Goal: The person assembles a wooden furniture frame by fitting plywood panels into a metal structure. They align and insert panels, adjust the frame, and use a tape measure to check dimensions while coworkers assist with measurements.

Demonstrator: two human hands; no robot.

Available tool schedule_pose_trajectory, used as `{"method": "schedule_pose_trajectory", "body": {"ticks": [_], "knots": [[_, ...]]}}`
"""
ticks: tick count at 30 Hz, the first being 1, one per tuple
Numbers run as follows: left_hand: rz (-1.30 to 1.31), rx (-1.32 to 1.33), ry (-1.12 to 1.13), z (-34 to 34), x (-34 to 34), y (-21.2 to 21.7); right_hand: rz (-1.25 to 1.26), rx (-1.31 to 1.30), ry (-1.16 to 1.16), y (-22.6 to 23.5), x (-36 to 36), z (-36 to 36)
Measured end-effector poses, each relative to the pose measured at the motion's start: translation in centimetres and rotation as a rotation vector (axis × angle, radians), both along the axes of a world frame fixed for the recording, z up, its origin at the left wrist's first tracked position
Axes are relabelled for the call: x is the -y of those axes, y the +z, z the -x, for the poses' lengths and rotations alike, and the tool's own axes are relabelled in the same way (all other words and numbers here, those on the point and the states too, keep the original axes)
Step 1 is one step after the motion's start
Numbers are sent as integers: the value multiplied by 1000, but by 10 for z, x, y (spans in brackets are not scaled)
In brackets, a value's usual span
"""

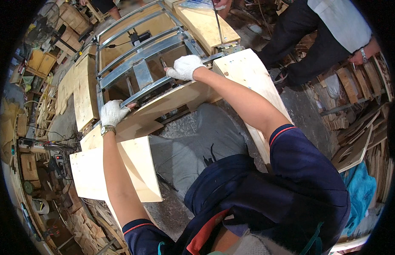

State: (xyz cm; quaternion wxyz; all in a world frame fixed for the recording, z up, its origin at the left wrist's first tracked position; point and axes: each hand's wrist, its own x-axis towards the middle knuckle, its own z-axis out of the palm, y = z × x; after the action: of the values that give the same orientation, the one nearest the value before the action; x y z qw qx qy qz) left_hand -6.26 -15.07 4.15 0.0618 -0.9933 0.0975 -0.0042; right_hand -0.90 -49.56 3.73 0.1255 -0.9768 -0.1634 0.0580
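Probably for steadying, left hand (113, 114) and right hand (185, 68) sit spread along near side of metal frame (143, 75); finger wrap hidden, cannot tell if either grasps. Frame lies beyond lap (201, 136), wooden panels (244, 68) left and right.

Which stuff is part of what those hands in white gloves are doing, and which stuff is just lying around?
Seems part of the job:
- metal frame, with the left hand and right hand at it
- plywood board along its near side

Probably just lying about:
- teal cloth
- wood scraps
- yellow box
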Motion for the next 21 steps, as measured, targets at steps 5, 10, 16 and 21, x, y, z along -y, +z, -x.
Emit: {"method": "schedule_pose_trajectory", "body": {"ticks": [5,10,16,21], "knots": [[2,47,-27,0,-4,-4,-12,11,-6,0,-2,0],[-10,26,-23,0,-3,-2,6,-34,2,5,-2,2],[-6,-31,30,3,5,7,9,-29,-10,7,-1,3],[26,32,-13,2,0,-1,22,-41,-6,8,-1,2]]}}
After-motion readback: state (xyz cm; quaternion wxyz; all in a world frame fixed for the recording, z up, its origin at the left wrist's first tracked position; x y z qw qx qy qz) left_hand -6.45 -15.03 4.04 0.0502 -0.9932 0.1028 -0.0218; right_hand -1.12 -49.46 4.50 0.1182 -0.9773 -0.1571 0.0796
